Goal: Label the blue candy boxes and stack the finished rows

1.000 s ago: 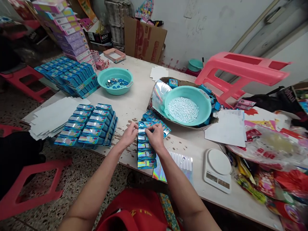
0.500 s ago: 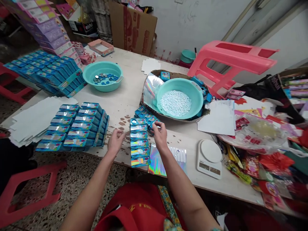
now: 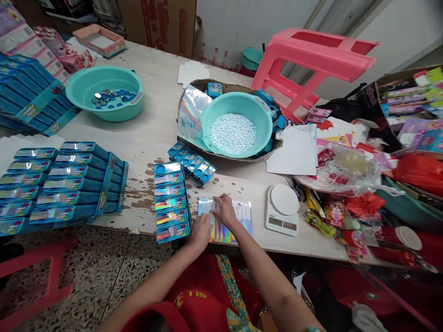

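Both hands rest on a holographic sticker sheet (image 3: 238, 216) that lies at the table's near edge. My left hand (image 3: 200, 230) presses its lower left part with the fingers laid flat. My right hand (image 3: 224, 210) sits on the sheet's top, fingers curled in a pinch at a sticker strip. Just left of the hands a column of blue tins with shiny labels (image 3: 171, 200) lies in a row. A second short row of open blue tins (image 3: 192, 162) lies diagonally behind it.
A teal basin of white tablets (image 3: 235, 131) sits in a cardboard tray. Another teal basin (image 3: 104, 92) holds blue lids. Stacked blue tin packs (image 3: 69, 184) lie at left. A white scale (image 3: 283, 208) stands right of the sheet. A pink stool (image 3: 311, 60) and packaging clutter fill the right.
Both hands left the column of tins and moved back toward me onto the holographic sheet. The view has tilted down and to the right.
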### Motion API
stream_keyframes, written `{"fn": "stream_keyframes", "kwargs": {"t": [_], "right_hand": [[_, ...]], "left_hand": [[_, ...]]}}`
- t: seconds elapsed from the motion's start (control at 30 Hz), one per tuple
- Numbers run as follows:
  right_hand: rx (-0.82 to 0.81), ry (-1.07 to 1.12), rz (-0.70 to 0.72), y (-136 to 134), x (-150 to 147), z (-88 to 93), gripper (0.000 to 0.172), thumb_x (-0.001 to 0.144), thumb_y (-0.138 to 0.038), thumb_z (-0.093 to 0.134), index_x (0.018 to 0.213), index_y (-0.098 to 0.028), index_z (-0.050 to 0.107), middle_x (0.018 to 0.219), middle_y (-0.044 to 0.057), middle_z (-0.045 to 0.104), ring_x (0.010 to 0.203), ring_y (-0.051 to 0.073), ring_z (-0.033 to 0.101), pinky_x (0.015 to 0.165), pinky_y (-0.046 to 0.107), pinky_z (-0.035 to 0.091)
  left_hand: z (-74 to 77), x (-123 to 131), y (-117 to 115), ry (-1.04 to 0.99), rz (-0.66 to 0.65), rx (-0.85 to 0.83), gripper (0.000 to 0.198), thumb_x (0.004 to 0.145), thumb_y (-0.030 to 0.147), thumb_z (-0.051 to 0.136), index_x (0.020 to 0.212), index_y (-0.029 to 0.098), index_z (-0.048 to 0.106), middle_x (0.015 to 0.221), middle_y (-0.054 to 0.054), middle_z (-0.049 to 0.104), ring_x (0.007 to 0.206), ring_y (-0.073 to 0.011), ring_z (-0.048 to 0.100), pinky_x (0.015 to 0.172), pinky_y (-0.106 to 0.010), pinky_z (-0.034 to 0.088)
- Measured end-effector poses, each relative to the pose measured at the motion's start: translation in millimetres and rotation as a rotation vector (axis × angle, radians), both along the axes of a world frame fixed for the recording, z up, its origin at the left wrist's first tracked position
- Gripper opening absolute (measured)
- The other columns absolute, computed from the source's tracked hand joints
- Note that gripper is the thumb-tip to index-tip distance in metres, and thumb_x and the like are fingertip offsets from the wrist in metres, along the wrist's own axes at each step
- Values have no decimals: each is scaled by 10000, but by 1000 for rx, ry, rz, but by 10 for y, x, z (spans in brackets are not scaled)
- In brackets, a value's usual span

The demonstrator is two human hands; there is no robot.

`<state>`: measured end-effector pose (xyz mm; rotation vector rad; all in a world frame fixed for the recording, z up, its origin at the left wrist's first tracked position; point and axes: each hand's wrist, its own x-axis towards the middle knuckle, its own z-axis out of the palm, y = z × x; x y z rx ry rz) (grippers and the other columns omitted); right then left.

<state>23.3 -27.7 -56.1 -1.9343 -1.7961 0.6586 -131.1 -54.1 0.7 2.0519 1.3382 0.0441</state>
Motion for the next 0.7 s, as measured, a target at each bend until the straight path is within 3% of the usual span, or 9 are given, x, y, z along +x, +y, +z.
{"fn": "stream_keyframes", "kwargs": {"t": [0.1,0.2,0.43,0.6,0.7], "right_hand": [[26,-49,50,-26,-6,-42,451,744,-274,659,1183,-250,554,1113,108,476,1014,273,453,872,438,438],[69,-61,63,-93,18,-65,414,779,-273,624,1180,-203,550,1155,125,476,1055,266,430,922,422,410],[113,-64,84,-142,34,-109,176,830,-231,537,993,-199,595,1197,117,503,1084,253,438,912,419,398],[57,-113,103,-116,79,-40,127,845,-176,472,830,-213,593,856,59,615,866,218,501,786,347,400],[35,-157,124,-139,106,100,128,835,-176,478,788,-220,587,778,43,609,807,212,496,732,324,375]], "left_hand": [[-351,213,166,226,35,143,425,866,105,335,1286,116,401,1104,-138,528,983,-249,511,827,-374,437],[-532,228,189,306,-14,210,442,870,87,325,1309,111,370,1100,-140,517,979,-250,504,804,-374,455],[-553,222,153,351,-35,235,448,874,93,334,1321,115,358,1101,-135,507,962,-244,497,766,-357,472],[-581,233,144,327,-22,258,456,869,74,329,1321,127,361,1071,-131,510,958,-237,499,786,-359,466],[-573,247,140,322,-12,247,453,860,60,335,1308,118,377,1065,-136,510,969,-245,504,790,-367,465]]}}
